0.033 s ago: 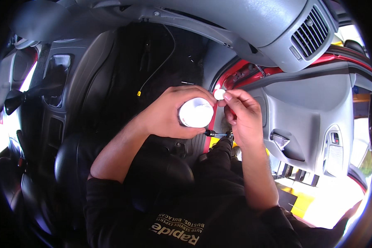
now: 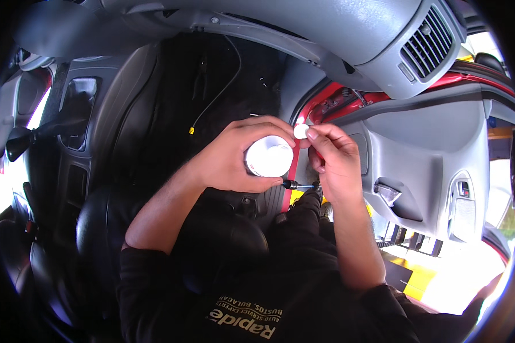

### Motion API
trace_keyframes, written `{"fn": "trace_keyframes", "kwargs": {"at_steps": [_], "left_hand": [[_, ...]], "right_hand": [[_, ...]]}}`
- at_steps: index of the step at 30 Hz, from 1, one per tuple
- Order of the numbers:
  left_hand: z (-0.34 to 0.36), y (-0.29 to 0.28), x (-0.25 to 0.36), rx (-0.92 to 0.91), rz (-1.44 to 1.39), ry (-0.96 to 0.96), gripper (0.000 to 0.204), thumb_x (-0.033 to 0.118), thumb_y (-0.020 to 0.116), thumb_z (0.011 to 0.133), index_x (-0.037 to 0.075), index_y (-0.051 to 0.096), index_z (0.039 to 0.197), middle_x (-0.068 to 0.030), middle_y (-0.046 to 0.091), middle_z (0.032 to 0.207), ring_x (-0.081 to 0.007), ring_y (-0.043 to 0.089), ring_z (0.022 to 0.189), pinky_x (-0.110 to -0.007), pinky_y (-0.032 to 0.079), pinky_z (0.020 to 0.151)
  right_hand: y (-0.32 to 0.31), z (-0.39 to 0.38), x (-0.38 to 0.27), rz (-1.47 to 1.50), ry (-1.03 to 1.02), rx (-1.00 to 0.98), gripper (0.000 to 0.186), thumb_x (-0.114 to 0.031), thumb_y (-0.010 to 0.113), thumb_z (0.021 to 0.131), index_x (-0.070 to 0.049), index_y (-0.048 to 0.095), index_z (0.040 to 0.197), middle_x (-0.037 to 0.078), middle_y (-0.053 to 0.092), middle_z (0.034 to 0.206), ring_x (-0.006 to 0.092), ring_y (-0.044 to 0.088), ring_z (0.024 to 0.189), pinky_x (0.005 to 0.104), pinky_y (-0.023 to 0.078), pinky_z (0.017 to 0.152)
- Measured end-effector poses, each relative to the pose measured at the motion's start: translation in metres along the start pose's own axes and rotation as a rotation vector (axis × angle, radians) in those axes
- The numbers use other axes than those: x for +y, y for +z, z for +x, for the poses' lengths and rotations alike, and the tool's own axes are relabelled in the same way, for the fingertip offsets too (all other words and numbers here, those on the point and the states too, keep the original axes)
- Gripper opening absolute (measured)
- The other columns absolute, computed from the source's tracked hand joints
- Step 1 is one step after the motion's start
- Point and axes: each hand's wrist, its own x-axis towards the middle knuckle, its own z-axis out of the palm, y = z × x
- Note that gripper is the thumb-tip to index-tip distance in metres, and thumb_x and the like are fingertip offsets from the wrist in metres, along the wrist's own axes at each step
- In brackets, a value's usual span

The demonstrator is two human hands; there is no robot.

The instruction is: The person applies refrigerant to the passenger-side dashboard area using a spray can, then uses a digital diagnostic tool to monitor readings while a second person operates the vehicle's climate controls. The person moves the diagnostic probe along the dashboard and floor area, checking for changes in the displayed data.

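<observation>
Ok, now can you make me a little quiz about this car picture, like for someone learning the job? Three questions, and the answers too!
1. Which hand is wrapped around the white bottle?
2. Fill in the colour: the thin cable has a ______ tip.
3. Pick one. The small white thing in the right hand looks:
A) square
B) round
C) star-shaped

Key:
1. The left hand.
2. Yellow.
3. B.
</observation>
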Motion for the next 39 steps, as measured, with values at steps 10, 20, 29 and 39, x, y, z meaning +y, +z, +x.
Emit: {"fn": "trace_keyframes", "kwargs": {"at_steps": [10, 20, 29, 39], "left_hand": [[0.001, -0.005, 0.002, 0.033, 0.057, -0.046, 0.064, 0.011, 0.088, 0.064, 0.002, 0.070, 0.126, -0.0134, 0.066, 0.125, -0.0254, 0.072, 0.107, -0.036, 0.055, 0.095], [-0.001, -0.003, -0.001, -0.052, 0.077, -0.084, 0.060, 0.010, 0.088, 0.064, 0.003, 0.069, 0.121, -0.0139, 0.068, 0.120, -0.0267, 0.070, 0.108, -0.036, 0.055, 0.093], [0.001, -0.002, 0.004, -0.051, 0.204, -0.073, 0.057, 0.009, 0.086, 0.065, 0.003, 0.069, 0.119, -0.0127, 0.067, 0.115, -0.0285, 0.070, 0.105, -0.036, 0.055, 0.092], [0.001, 0.002, 0.008, 0.031, 0.334, -0.123, 0.059, 0.010, 0.087, 0.064, 0.004, 0.069, 0.120, -0.0132, 0.067, 0.120, -0.0302, 0.069, 0.111, -0.040, 0.055, 0.095]], "right_hand": [[-0.010, 0.003, 0.005, -0.033, 0.002, -0.215, 0.033, 0.004, 0.053, 0.099, -0.003, 0.052, 0.132, 0.008, 0.063, 0.114, 0.0138, 0.061, 0.103, 0.0290, 0.051, 0.085], [0.001, -0.006, -0.005, -0.643, -0.254, -0.047, 0.034, 0.009, 0.074, 0.088, -0.001, 0.066, 0.120, 0.007, 0.073, 0.109, 0.0134, 0.072, 0.094, 0.0275, 0.057, 0.079], [-0.001, -0.001, 0.012, -0.569, -0.437, -0.076, 0.029, 0.009, 0.072, 0.089, 0.000, 0.067, 0.117, 0.008, 0.072, 0.102, 0.0128, 0.072, 0.089, 0.0265, 0.057, 0.075], [0.010, 0.001, 0.016, -0.566, -0.444, 0.028, 0.013, -0.001, 0.071, 0.094, 0.001, 0.068, 0.107, 0.011, 0.073, 0.092, 0.0139, 0.072, 0.079, 0.0275, 0.056, 0.067]]}}
